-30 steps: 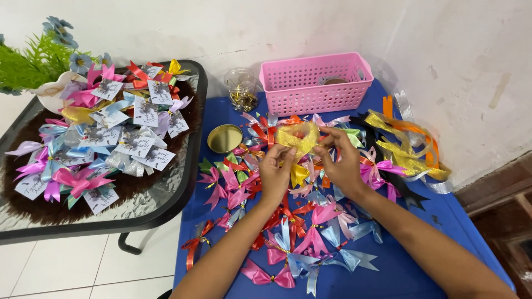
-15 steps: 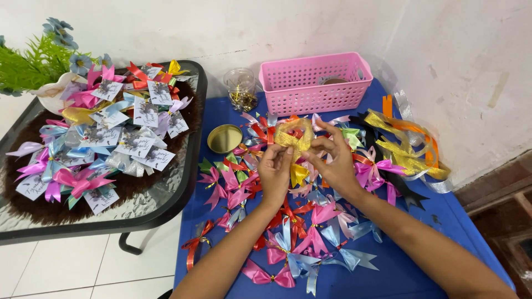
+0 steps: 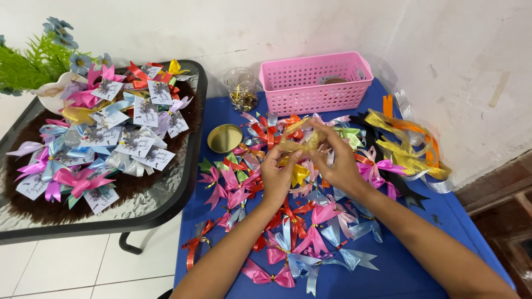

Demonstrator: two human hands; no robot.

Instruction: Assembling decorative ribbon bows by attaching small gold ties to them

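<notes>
Both hands meet above the blue bench [image 3: 421,260]: the left hand [image 3: 280,174] and right hand [image 3: 338,160] have their fingers clamped on a gold ribbon bow [image 3: 299,143], held over the heap of coloured bows [image 3: 293,221]. A pink basket [image 3: 313,83] stands at twelve o'clock, a gold lid [image 3: 224,138] at ten

White plaster wall [image 3: 221,27] behind, stained at right. White tiled floor [image 3: 61,266]. 1 blue table [image 3: 421,243] beside 1 black-rimmed glass table [image 3: 160,205].
</notes>
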